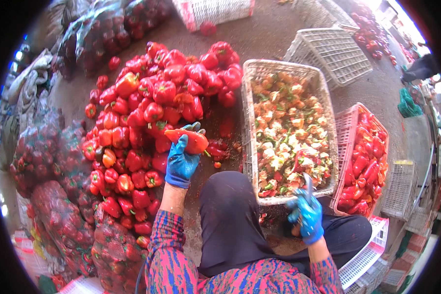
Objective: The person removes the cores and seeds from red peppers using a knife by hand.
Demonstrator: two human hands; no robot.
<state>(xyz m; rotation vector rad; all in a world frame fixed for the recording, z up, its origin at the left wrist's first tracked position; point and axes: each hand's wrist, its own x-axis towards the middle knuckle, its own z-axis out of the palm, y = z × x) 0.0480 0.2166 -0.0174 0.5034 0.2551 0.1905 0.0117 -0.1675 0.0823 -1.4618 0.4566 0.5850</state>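
My left hand [183, 160], in a blue glove, holds a red bell pepper [189, 140] with its green stem pointing to the lower right, beside a large heap of red peppers [165, 92]. In my gloved right hand [307, 213] is a knife, its blade [308, 185] pointing up over the near rim of a white plastic crate [247, 106]. Pepper cores with stems and seeds [294, 128] fill much of that crate. Right of it, a pink crate [339, 147] holds red pepper pieces [365, 165].
Mesh sacks of red peppers [55, 220] stand at the left, with more sacks [95, 40] at the upper left. An upturned white crate [334, 55] lies beyond the core crate. Another white crate [217, 13] is at the top. A person's dark-clothed leg [420, 68] shows at the far right.
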